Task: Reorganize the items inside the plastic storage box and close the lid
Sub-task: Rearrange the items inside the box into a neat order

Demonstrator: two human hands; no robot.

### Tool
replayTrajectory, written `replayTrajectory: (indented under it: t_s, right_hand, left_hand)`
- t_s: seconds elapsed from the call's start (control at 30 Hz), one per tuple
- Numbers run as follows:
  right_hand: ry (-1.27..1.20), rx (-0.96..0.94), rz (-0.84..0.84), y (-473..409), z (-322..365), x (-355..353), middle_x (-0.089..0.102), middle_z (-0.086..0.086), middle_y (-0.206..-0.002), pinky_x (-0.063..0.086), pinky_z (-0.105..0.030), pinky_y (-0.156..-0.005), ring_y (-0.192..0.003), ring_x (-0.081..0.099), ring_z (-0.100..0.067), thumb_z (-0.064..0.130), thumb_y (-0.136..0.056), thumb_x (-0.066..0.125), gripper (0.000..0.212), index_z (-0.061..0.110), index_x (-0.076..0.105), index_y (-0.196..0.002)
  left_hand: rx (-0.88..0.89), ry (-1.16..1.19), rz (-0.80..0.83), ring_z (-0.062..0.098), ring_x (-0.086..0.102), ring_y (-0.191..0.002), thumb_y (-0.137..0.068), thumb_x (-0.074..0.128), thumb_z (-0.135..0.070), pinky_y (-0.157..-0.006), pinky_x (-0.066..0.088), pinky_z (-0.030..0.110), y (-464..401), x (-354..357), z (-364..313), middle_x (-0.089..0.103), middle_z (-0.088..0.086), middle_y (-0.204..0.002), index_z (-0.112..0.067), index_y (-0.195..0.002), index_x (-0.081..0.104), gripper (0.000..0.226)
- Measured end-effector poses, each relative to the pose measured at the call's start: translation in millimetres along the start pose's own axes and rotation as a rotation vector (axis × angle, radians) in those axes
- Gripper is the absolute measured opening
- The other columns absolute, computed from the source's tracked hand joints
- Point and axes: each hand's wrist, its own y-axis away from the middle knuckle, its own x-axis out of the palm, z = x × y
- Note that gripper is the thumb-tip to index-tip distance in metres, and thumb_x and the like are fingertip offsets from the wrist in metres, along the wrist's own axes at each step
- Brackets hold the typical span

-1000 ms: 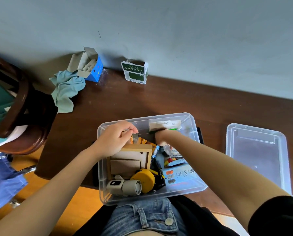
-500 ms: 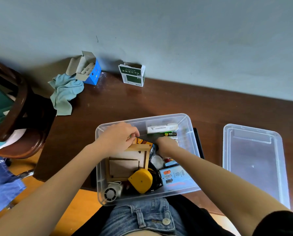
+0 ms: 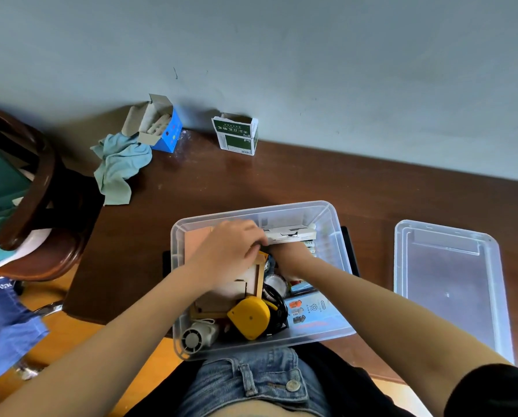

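The clear plastic storage box (image 3: 339,233) sits open at the near edge of the brown table. Inside lie a wooden frame (image 3: 245,284), a yellow tape measure (image 3: 250,316), a small grey fan (image 3: 197,337), a black cable (image 3: 277,300), a light blue packet (image 3: 311,311) and a white box (image 3: 292,234) at the far end. My left hand (image 3: 229,251) is inside, fingers closed over the frame's far edge. My right hand (image 3: 290,255) is pushed down among the items just right of it; what it grips is hidden. The clear lid (image 3: 450,281) lies flat on the table to the right.
Against the wall stand an open blue carton (image 3: 164,127) and a green and white carton (image 3: 236,135). A pale blue cloth (image 3: 119,164) lies at the table's left corner. A dark wooden chair (image 3: 32,200) stands left of the table.
My left hand has moved right along the frame's far edge until it meets my right hand, which has gone deeper into the box. The fan has turned face-on.
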Motion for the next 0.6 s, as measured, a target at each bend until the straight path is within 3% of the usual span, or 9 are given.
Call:
replayTrajectory:
  t_s: [0.07, 0.13, 0.23, 0.37, 0.5, 0.6]
  right_hand:
    - [0.006, 0.0, 0.052, 4, -2, -5, 0.063, -0.009, -0.1, 0.043, -0.03, -0.067, -0.089, 0.059, -0.027, 0.004, -0.086, 0.054, 0.02, 0.007, 0.057, -0.106]
    - [0.004, -0.002, 0.085, 9, -6, -13, 0.062, -0.008, -0.089, 0.043, -0.03, -0.068, -0.084, 0.058, -0.026, 0.008, -0.085, 0.057, 0.014, 0.004, 0.062, -0.098]
    - [0.002, 0.054, 0.154, 16, -14, -28, 0.06, -0.011, -0.082, 0.042, -0.03, -0.067, -0.083, 0.057, -0.028, 0.012, -0.086, 0.058, 0.018, 0.001, 0.066, -0.098]
    - [0.001, 0.133, 0.219, 26, -25, -38, 0.039, -0.002, -0.064, 0.037, -0.03, -0.068, -0.08, 0.048, -0.024, 0.011, -0.094, 0.047, 0.024, 0.0, 0.062, -0.108]
    - [0.11, 0.092, 0.266, 37, -24, -42, 0.059, -0.015, -0.088, 0.04, -0.031, -0.075, -0.101, 0.059, -0.032, 0.006, -0.092, 0.047, 0.025, -0.001, 0.062, -0.111]
    - [0.143, 0.082, 0.276, 36, -24, -44, 0.046, -0.005, -0.067, 0.038, -0.03, -0.073, -0.096, 0.057, -0.03, 0.006, -0.093, 0.048, 0.016, 0.0, 0.061, -0.086]
  left_hand:
    - [0.038, 0.067, 0.051, 0.007, 0.056, -0.097, -0.094, 0.053, -0.016, -0.08, 0.039, 0.016, -1, 4, -18, 0.063, -0.009, -0.105, -0.023, -0.104, 0.067, 0.019]
    - [0.043, 0.073, 0.206, 0.011, 0.058, -0.097, -0.097, 0.047, -0.021, -0.081, 0.047, 0.023, -5, 11, -34, 0.063, -0.006, -0.106, -0.021, -0.108, 0.066, 0.022]
    - [0.075, -0.2, 0.432, 0.02, 0.061, -0.087, -0.099, 0.04, -0.029, -0.076, 0.051, 0.035, -19, 23, -52, 0.065, 0.002, -0.092, -0.014, -0.101, 0.067, 0.031]
    - [0.083, -0.38, 0.604, 0.018, 0.045, -0.061, -0.1, 0.039, -0.029, -0.051, 0.034, 0.028, -37, 44, -72, 0.044, 0.0, -0.064, -0.01, -0.082, 0.057, 0.031]
    - [0.073, -0.349, 0.621, 0.017, 0.039, -0.056, -0.1, 0.043, -0.034, -0.05, 0.03, 0.027, -44, 62, -76, 0.038, -0.001, -0.062, -0.012, -0.077, 0.05, 0.032]
    - [0.039, -0.303, 0.541, 0.018, 0.041, -0.056, -0.1, 0.046, -0.029, -0.052, 0.033, 0.029, -41, 70, -69, 0.039, -0.002, -0.061, -0.012, -0.08, 0.056, 0.029]
